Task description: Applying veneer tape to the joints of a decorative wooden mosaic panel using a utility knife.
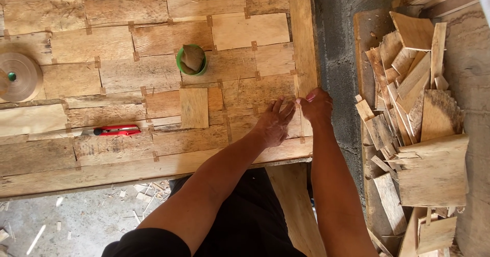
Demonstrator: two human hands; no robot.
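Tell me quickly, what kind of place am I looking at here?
Probably a small veneer or woodworking workshop: a bench of patched wood veneer sheets joined with tape, a roll of brown paper tape, and a pile of veneer offcuts beside a rough concrete wall.

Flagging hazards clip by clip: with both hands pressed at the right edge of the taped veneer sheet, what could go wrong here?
1. The left hand and right hand press thin veneer pieces near the sheet's edge; rough edges could give splinters.
2. The red utility knife lies loose on the sheet; whether its blade is out cannot be told.
3. The scrap veneer pile beside the person could slide.
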